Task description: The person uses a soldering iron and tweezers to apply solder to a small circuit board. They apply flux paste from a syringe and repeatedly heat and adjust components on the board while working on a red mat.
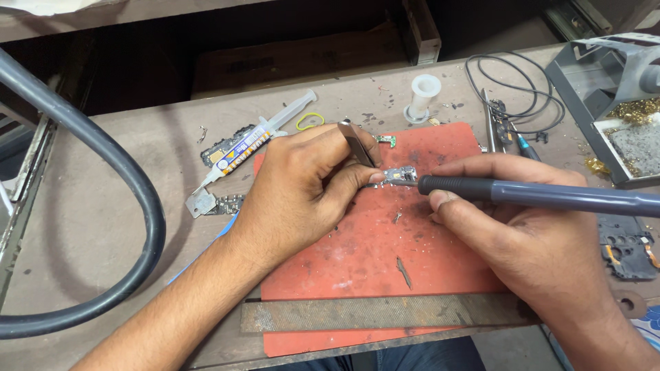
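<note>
Small silvery circuit board piece (pixel 401 174) lies mid-counter on the red rubber mat (pixel 357 261), light, stiff, fragile; left hand (pixel 302 192) pinches metal tweezers (pixel 357 143) on its edge, right hand (pixel 522 233) clenches the dark soldering iron (pixel 536 195)

both forearms are bare from the frame edge to the wrist; no sleeve, cuff or glove is visible. the left hand (pixel 302 189) and the right hand (pixel 533 237) carry no ring, no watch and no band. fingernails are short and unpainted; a thumbnail shows on each hand. knuckle creases and fine forearm hair are visible. at the lower edge, between the forearms, a strip of blue denim shows, worn on the legs.
</note>
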